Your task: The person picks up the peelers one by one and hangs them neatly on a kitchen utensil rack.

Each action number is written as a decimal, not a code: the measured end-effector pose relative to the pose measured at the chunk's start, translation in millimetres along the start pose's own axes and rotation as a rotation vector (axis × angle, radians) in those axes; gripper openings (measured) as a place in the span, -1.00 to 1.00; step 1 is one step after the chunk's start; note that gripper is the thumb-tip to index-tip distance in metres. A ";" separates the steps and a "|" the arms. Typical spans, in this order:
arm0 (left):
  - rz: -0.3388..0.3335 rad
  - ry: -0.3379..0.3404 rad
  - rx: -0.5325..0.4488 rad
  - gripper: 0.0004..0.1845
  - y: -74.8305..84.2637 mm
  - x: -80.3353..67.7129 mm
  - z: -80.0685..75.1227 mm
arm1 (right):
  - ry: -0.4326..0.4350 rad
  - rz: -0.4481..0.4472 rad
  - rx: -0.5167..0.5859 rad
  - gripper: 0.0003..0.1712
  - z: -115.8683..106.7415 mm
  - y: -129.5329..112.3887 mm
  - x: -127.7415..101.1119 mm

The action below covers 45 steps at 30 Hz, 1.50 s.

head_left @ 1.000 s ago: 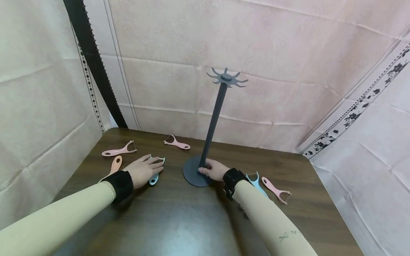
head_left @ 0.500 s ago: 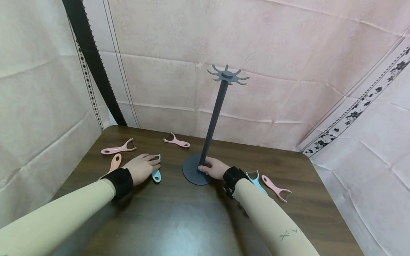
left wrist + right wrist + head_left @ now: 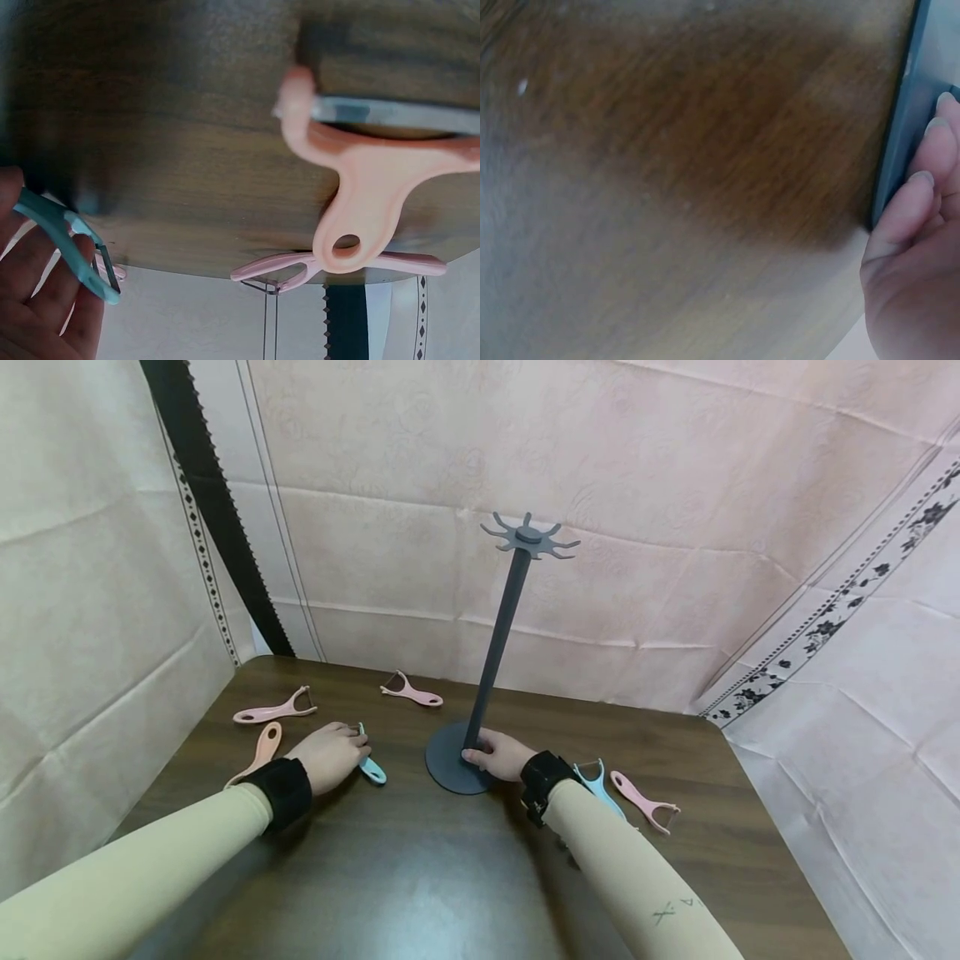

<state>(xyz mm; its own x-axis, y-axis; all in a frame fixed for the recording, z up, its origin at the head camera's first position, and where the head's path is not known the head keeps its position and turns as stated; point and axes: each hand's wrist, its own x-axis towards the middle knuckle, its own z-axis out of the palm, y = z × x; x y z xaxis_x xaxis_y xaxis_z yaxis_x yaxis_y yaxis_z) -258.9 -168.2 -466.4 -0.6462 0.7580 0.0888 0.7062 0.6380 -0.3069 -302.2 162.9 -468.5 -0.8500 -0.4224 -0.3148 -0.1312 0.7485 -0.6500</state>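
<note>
In the head view my left hand [image 3: 330, 757] pinches a light-blue Y-shaped peeler [image 3: 372, 771] over the left half of the table. The left wrist view shows the peeler between thumb and fingers, its blade end pointing away from the thumb. My right hand [image 3: 504, 755] grips the foot of a dark grey stand [image 3: 504, 627] near its round base [image 3: 442, 764]. At the top of the stand is a ring of curved hooks [image 3: 528, 537] with nothing hanging on it. The right wrist view shows fingers [image 3: 911, 206] by the base edge; the thumb is hidden there.
An orange peeler [image 3: 266, 746] lies beside the left wrist, with a pink peeler [image 3: 274, 712] behind it. Another pink peeler [image 3: 411, 692] lies at the back. Right of the right forearm are a blue peeler [image 3: 600, 789] and a pink peeler [image 3: 643, 802]. Cloth walls [image 3: 375, 568] surround the table.
My left fingers have drawn in around the blue peeler. Its handle end has swung to the right and its blade end to the left. The right hand stays on the stand.
</note>
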 end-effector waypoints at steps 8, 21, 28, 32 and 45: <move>0.049 0.034 -0.023 -0.83 -3.5 -2.6 0.0 | 0.005 0.004 -0.006 -0.51 1.5 -5.5 -4.0; 0.086 0.124 -0.070 -0.76 -18.9 1.4 -14.5 | 0.011 -0.004 0.006 -0.53 0.9 -4.0 -3.2; -0.021 0.289 -0.243 -0.72 -35.6 17.0 -36.7 | 0.011 -0.004 -0.001 -0.50 0.8 -3.9 -3.5; -0.188 0.309 -0.458 -0.95 -38.4 27.8 -57.2 | 0.004 -0.010 0.009 -0.51 0.7 -3.9 -3.6; -0.424 0.280 -0.781 -0.74 -35.5 60.0 -96.0 | -0.032 0.011 0.018 -0.39 -2.4 -6.1 -2.9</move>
<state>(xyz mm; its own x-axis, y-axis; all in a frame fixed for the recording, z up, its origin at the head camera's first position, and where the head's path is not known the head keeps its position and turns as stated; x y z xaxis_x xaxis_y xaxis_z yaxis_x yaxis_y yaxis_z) -295.0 -132.4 -359.2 -0.8730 0.3812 0.3043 0.4875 0.7023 0.5187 -300.2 160.8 -461.9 -0.8344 -0.4306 -0.3441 -0.1123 0.7439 -0.6588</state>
